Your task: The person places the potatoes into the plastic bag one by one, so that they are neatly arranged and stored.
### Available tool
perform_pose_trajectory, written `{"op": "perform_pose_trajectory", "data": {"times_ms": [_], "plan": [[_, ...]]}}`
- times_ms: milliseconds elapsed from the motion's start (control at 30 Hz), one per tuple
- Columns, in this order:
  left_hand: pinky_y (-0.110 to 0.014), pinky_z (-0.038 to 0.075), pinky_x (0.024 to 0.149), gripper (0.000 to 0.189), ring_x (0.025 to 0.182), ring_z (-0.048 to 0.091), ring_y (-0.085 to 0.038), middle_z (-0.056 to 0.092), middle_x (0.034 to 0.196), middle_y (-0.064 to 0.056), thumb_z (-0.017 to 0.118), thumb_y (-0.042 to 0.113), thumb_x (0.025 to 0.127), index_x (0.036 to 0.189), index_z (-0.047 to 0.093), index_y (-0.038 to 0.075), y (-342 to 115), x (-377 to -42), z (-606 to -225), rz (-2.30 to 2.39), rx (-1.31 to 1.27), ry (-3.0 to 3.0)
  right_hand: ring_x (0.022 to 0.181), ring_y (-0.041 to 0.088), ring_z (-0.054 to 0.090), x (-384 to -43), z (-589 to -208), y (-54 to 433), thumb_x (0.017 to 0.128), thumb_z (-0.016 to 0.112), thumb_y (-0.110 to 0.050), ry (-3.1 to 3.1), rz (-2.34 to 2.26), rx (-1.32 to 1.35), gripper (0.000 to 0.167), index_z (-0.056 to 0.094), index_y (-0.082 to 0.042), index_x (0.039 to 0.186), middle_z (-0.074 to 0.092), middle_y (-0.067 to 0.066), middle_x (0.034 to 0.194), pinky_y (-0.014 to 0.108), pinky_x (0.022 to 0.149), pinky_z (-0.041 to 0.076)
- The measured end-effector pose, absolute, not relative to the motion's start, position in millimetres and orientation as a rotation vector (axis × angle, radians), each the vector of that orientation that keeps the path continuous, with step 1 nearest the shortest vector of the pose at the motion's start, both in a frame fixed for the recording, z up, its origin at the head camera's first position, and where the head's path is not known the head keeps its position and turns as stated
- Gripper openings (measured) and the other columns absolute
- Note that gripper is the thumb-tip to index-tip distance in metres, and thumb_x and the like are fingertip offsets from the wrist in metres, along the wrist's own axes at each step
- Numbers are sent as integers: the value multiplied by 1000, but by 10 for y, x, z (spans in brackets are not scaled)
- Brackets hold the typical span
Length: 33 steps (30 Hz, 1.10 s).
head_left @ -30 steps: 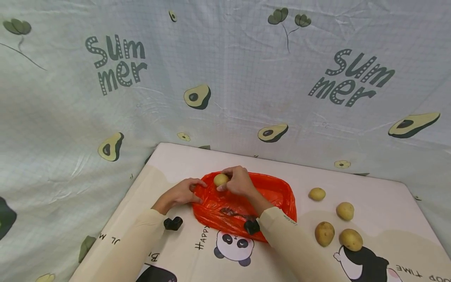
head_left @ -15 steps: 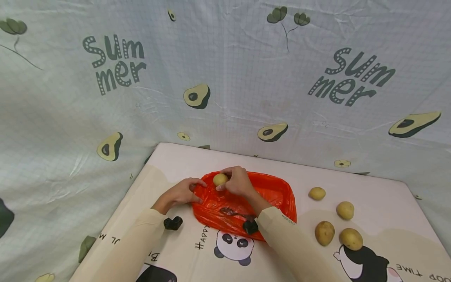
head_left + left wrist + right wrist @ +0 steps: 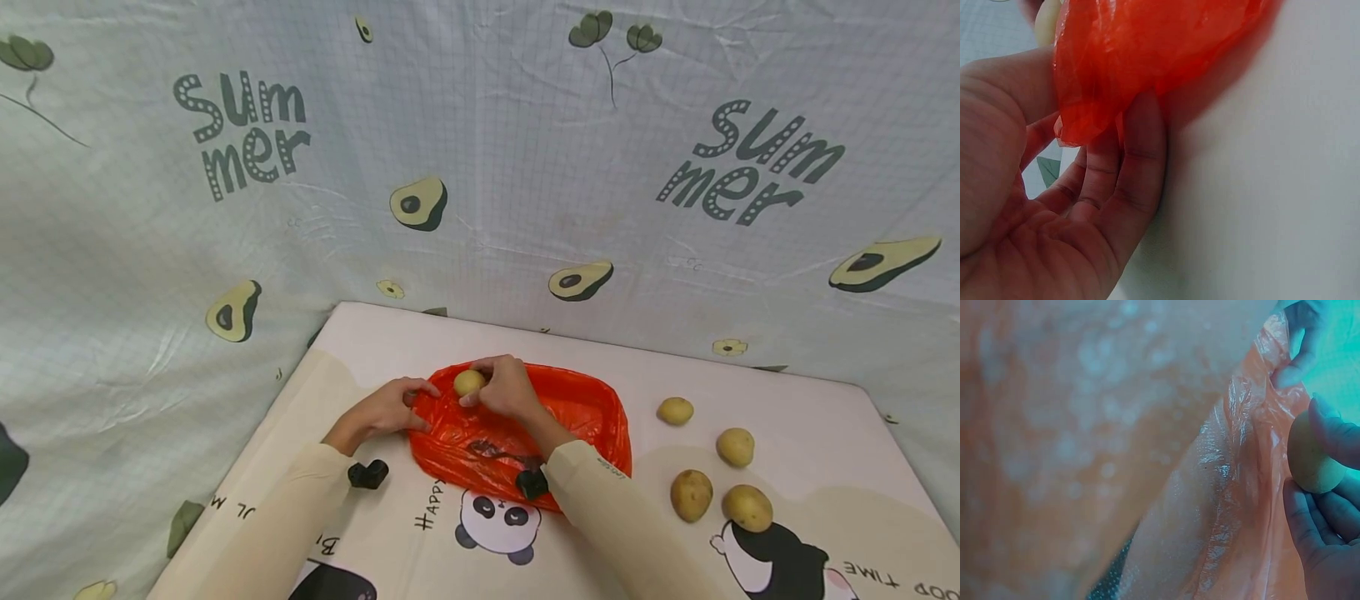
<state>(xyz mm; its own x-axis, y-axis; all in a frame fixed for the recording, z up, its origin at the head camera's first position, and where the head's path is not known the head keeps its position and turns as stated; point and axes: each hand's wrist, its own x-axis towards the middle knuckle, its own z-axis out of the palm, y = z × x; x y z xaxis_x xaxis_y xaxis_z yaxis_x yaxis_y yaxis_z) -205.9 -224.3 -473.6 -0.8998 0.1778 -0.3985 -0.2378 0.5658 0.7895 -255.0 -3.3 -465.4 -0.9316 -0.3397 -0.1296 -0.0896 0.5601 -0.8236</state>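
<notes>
Near the center of the frame, a person's right hand (image 3: 510, 387) is pinching a potato (image 3: 469, 383) between thumb and fingers over the upper left part of a glossy red plastic bag (image 3: 588, 408), while the left hand (image 3: 388, 408) is gripping the bag's left edge. The work appears to be reaching the placing step; the next move is probably calling for a lower, gentle release, with the left hand steadying the plastic. The potato is showing a pale yellow, rounded skin, looking egg-shaped and darker in the right wrist view's tinted light. Four more potatoes (image 3: 691, 497) are lying at lower right.
</notes>
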Motion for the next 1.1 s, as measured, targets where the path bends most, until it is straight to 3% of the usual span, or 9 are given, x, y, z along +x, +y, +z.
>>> {"op": "perform_pose_trajectory", "data": {"times_ms": [1100], "plan": [[-38,65,85,50,102,64,-27,61,129,-18,80,0,82,128,67,12,-2262,-2060,-4769,1283,-44,2376,100,26,64,-2542,-4767,-89,81,89,-14,2571,-1300,-413,44,75,-6,122,75,9,113,44,98,60]]}}
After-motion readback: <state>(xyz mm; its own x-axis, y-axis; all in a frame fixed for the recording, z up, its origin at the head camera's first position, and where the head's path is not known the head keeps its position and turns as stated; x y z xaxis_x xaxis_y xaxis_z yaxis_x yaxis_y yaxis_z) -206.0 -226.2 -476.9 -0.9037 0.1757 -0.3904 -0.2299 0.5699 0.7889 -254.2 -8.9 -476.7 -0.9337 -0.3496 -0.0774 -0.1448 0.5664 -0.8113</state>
